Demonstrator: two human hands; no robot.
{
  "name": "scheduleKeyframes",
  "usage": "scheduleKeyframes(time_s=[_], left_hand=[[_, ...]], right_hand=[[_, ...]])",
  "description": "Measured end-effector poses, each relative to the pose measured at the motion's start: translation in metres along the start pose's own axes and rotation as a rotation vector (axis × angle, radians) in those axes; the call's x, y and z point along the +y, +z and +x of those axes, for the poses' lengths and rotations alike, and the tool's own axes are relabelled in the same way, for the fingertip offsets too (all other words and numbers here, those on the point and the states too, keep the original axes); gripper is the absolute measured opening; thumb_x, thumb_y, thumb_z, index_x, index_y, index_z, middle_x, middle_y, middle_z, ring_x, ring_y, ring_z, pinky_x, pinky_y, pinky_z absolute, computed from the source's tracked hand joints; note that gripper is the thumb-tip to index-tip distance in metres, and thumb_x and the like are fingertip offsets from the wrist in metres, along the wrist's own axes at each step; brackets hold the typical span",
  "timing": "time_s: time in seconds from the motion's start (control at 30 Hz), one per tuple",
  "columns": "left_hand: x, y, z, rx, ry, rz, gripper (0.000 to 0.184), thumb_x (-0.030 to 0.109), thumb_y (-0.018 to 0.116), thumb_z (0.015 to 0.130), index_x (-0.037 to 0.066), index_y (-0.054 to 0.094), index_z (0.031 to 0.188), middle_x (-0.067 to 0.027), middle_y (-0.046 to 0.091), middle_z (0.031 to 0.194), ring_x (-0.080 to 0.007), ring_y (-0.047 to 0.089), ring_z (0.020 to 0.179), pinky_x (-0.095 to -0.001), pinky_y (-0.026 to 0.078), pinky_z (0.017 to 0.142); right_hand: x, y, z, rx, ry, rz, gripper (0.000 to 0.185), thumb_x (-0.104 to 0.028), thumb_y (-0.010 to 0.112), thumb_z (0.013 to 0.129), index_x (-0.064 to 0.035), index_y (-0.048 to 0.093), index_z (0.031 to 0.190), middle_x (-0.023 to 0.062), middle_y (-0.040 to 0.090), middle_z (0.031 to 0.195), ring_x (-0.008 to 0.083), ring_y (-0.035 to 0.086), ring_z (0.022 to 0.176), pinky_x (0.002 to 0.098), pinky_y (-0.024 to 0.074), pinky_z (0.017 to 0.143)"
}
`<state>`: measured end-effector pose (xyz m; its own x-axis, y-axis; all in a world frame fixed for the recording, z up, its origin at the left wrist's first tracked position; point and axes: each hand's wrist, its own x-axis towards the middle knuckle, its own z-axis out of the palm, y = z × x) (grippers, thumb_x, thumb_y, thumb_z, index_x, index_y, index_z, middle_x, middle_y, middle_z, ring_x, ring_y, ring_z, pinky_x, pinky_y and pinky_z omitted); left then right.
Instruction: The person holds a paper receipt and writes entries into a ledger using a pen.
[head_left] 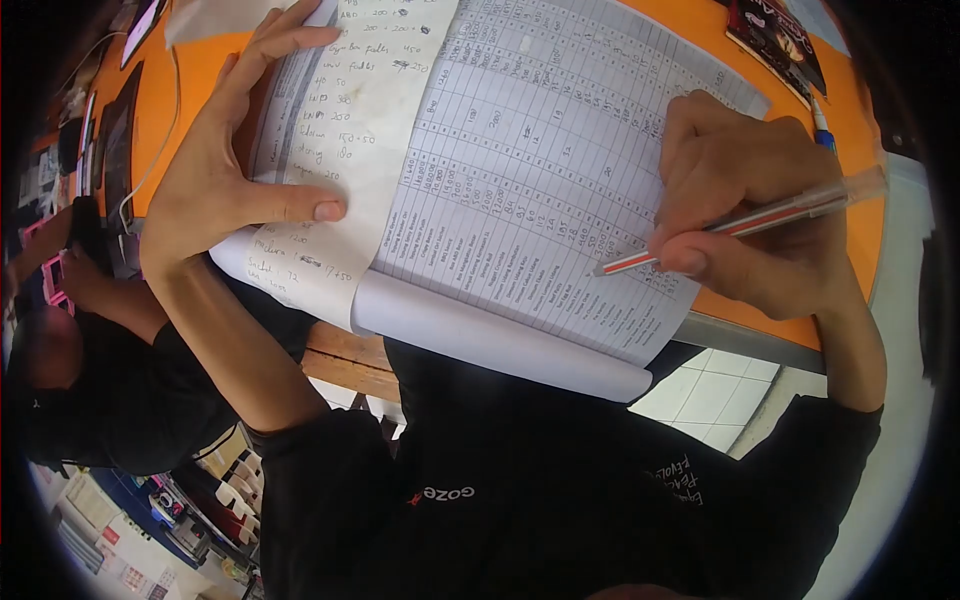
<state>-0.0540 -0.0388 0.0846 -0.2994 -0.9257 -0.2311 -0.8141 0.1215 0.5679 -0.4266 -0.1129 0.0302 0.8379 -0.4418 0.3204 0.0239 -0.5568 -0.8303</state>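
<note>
A printed table sheet [480,215] with rows of names and figures lies on the orange table, its near edge curled over the table's edge. On its left part rests a narrower paper with a handwritten list [375,130]. My left hand [240,170] lies across that list with thumb and fingers spread apart, holding nothing. In my right hand [740,200] is a clear ballpoint pen [740,222] with a red refill line, gripped between thumb and fingers. Its tip points left, at the lower right part of the printed sheet; I cannot tell whether it touches.
Beyond the sheet, a dark printed booklet [775,45] lies on the orange table [850,100], with a blue-and-white pen [823,125] close by. A white cable [165,130] runs along the left side. Another person in black sits at the left, holding a pink-edged object [52,280].
</note>
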Motion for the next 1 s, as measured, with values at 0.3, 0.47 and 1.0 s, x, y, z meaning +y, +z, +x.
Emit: scheduleKeyframes(time_s=[0.3,0.47,1.0], left_hand=[[-0.076,0.014,0.001,0.164,0.206,-0.142,0.124,0.042,0.104,0.045,0.02,0.062,0.16,-0.0139,0.038,0.182,-0.0345,0.034,0.168,-0.0462,0.018,0.14],[-0.072,0.013,0.002,0.145,0.207,-0.118,0.124,0.04,0.103,0.048,0.018,0.06,0.162,-0.0145,0.036,0.183,-0.0344,0.032,0.169,-0.0468,0.017,0.14],[-0.063,0.021,0.003,0.165,0.23,-0.178,0.123,0.036,0.105,0.049,0.016,0.059,0.161,-0.0178,0.035,0.182,-0.0359,0.025,0.172,-0.0462,0.016,0.14]], right_hand=[[0.004,0.0,0.001,-0.034,-0.045,0.022,0.019,-0.016,0.097,0.083,-0.0097,0.079,0.082,0.0013,0.076,0.074,0.014,0.057,0.062,0.0328,0.0412,0.069],[0.001,-0.004,-0.001,-0.065,-0.027,0.01,0.019,-0.014,0.098,0.081,-0.01,0.079,0.083,0.0007,0.076,0.074,0.014,0.057,0.063,0.0328,0.0409,0.068],[0.004,-0.003,-0.005,-0.004,-0.029,0.032,0.021,-0.015,0.099,0.081,-0.0086,0.079,0.082,0.0023,0.076,0.074,0.0146,0.058,0.066,0.0323,0.0408,0.066]])
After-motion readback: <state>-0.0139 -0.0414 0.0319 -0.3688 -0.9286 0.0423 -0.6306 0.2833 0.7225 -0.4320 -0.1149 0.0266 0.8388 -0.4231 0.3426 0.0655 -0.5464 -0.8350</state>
